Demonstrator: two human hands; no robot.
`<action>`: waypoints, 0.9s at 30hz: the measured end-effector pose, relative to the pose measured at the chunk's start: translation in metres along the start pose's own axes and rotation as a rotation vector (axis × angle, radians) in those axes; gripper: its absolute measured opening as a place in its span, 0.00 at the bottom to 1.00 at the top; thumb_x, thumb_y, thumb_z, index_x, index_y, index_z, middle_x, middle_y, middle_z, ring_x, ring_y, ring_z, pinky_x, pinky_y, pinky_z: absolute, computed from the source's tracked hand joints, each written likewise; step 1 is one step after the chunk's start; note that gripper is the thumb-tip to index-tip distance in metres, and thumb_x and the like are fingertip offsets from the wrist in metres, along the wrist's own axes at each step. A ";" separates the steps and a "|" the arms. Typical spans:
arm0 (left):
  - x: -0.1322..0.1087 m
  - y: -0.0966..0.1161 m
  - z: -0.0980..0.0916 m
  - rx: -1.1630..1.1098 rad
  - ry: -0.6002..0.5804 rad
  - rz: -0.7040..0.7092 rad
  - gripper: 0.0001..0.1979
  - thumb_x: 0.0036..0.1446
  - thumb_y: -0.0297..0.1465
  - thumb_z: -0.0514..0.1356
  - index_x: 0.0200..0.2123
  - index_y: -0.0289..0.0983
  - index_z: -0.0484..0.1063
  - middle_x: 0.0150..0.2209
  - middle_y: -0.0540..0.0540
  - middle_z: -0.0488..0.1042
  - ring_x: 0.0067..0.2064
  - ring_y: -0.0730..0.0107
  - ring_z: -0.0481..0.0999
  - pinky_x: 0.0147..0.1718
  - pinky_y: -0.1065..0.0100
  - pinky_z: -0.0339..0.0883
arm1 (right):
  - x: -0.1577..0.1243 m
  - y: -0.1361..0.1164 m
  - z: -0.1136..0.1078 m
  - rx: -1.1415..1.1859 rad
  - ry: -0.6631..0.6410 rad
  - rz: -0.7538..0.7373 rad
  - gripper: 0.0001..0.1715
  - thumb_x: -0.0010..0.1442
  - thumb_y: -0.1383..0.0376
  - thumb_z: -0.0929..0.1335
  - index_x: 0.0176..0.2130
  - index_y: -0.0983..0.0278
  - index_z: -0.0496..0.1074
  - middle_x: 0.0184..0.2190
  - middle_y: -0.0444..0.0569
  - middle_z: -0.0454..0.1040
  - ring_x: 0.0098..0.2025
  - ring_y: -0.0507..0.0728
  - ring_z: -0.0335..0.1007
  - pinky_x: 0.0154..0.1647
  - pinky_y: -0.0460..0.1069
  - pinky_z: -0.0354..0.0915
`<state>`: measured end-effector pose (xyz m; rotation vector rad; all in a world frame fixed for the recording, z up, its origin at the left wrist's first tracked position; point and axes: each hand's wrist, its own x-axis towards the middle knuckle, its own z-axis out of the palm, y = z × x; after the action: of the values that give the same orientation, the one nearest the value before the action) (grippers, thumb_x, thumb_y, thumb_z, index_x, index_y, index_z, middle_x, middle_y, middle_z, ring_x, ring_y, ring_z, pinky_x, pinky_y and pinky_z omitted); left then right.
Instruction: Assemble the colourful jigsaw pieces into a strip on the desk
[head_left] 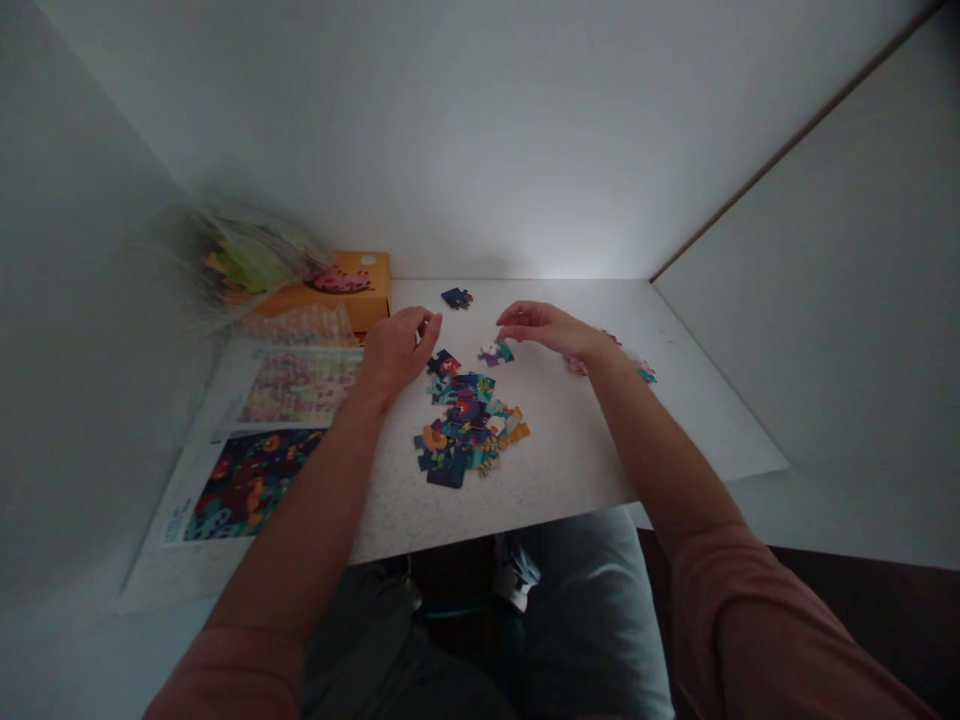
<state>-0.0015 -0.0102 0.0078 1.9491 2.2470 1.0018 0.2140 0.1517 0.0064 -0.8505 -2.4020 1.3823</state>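
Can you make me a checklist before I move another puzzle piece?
1. Right-hand grip holding the teal-and-white puzzle piece: cannot tell; fingertips are at it, but a pinch isn't clear.
2. Left-hand grip free: cannot tell; no piece shows, but the palm is hidden.
3. Middle puzzle pieces spread out: not ok; they're bunched together.
4. Dark blue puzzle piece at the back in view: ok.
5. Dark picture sheet uncovered: not ok; the left forearm crosses its right side.
6. Orange box clear of the middle pieces: ok; it's at the back left.
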 end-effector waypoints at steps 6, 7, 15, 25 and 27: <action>0.000 0.000 -0.002 0.002 -0.009 -0.015 0.22 0.62 0.45 0.39 0.38 0.44 0.69 0.35 0.44 0.74 0.36 0.62 0.71 0.37 0.59 0.62 | 0.058 0.000 0.033 -0.348 0.360 -0.019 0.23 0.53 0.43 0.67 0.40 0.55 0.69 0.43 0.50 0.70 0.43 0.61 0.65 0.48 0.60 0.62; 0.000 0.000 -0.002 -0.002 -0.011 -0.011 0.22 0.62 0.45 0.39 0.38 0.44 0.69 0.35 0.44 0.74 0.36 0.61 0.71 0.37 0.59 0.62 | 0.067 0.000 0.039 -0.400 0.400 -0.007 0.26 0.52 0.42 0.67 0.41 0.57 0.68 0.45 0.52 0.68 0.45 0.62 0.64 0.49 0.61 0.60; -0.001 -0.001 -0.002 -0.004 0.005 0.009 0.23 0.63 0.44 0.38 0.37 0.42 0.69 0.35 0.44 0.73 0.37 0.62 0.71 0.37 0.59 0.61 | 0.095 -0.003 0.056 -0.527 0.401 0.078 0.31 0.50 0.44 0.70 0.41 0.65 0.67 0.47 0.56 0.62 0.50 0.64 0.56 0.54 0.67 0.46; -0.002 -0.003 -0.006 -0.108 0.121 -0.039 0.23 0.64 0.41 0.35 0.40 0.42 0.68 0.39 0.45 0.73 0.43 0.64 0.71 0.41 0.61 0.61 | 0.033 -0.014 0.033 -0.192 -0.055 -0.175 0.27 0.48 0.52 0.72 0.48 0.51 0.67 0.49 0.45 0.68 0.44 0.60 0.65 0.47 0.56 0.63; -0.002 -0.003 -0.004 -0.110 0.126 -0.055 0.23 0.65 0.40 0.35 0.40 0.41 0.68 0.38 0.45 0.73 0.42 0.64 0.71 0.41 0.61 0.61 | 0.045 -0.003 0.034 -0.236 0.144 -0.116 0.27 0.50 0.50 0.70 0.48 0.54 0.67 0.48 0.49 0.67 0.43 0.60 0.66 0.46 0.57 0.64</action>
<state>-0.0059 -0.0140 0.0090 1.8196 2.2405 1.2455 0.1606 0.1531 -0.0120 -0.8196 -2.4896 0.9753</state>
